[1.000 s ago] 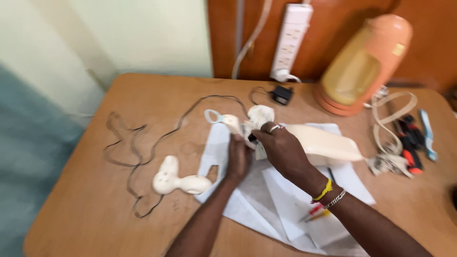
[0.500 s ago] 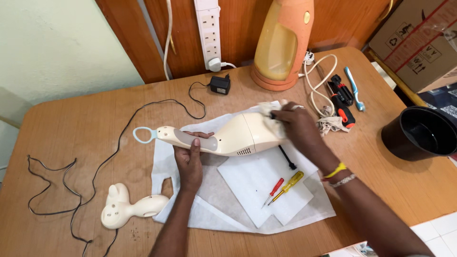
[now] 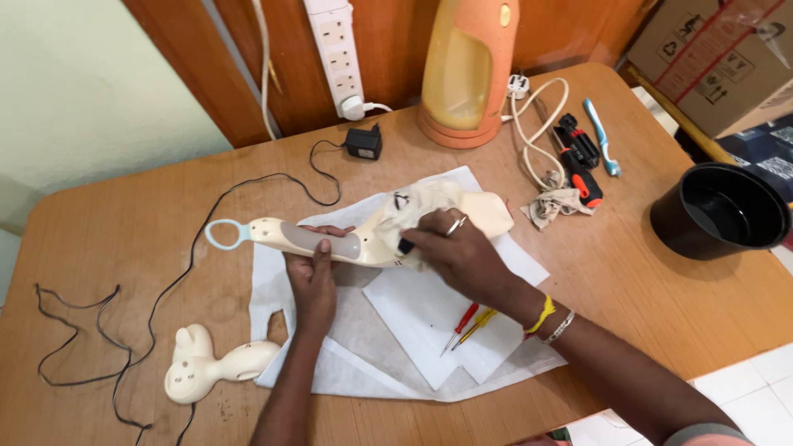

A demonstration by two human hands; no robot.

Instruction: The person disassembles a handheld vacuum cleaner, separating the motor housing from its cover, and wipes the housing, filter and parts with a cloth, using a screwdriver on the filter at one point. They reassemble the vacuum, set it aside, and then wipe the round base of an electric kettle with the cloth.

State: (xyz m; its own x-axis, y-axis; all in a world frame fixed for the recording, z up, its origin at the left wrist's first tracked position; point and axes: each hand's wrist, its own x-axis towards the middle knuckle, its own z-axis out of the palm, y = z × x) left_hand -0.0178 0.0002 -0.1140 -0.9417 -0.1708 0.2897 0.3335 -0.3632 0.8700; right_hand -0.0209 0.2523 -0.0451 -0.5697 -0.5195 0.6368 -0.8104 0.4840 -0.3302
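Here, cream handheld vacuum point(image 3: 372, 235) lying across white paper sheets point(image 3: 413, 330) on the bench point(image 3: 124, 223), kept off the wood. Left hand point(image 3: 314, 277) wrapped over the grey handle point(image 3: 318, 241), grip clenched there, seemingly to steady the body. Right hand point(image 3: 454, 252) pressing a pale cloth point(image 3: 413, 206) against the vacuum's body, grip closed on the cloth, apparently for wiping. Just below the vacuum, on the paper: red and yellow screwdrivers point(image 3: 471, 324). Below left of the vacuum: a detached cream housing piece point(image 3: 206, 367). Beyond the vacuum, against the wooden wall: orange jug-like appliance point(image 3: 467, 70), power strip point(image 3: 334, 49), black adapter point(image 3: 363, 142). Right of the vacuum: crumpled rag point(image 3: 557, 205), blue toothbrush point(image 3: 601, 136), black pot point(image 3: 719, 211).
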